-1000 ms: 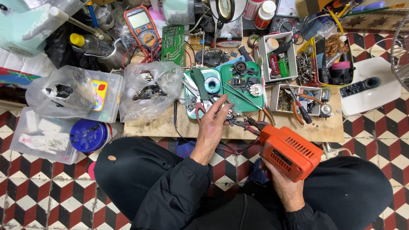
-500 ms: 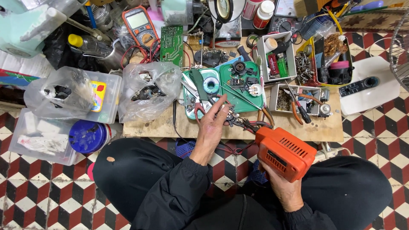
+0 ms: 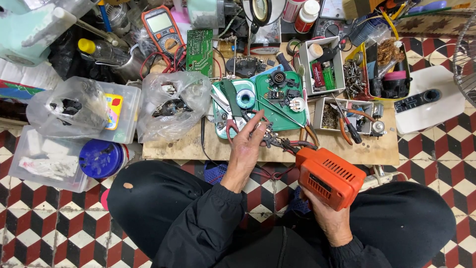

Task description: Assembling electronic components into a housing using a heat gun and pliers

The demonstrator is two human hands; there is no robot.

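Your right hand (image 3: 325,218) grips the orange housing (image 3: 329,176) from beneath; your left hand (image 3: 248,141), fingers curled, pinches its wire bundle (image 3: 277,143) over the wooden board (image 3: 188,146).

Green tray (image 3: 277,116) on wooden board (image 3: 198,146), plastic bag (image 3: 171,106) to its left.

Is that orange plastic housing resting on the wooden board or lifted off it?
Lifted off. The right hand holds the orange plastic housing from below, over the lap, just clear of the wooden board's near edge.
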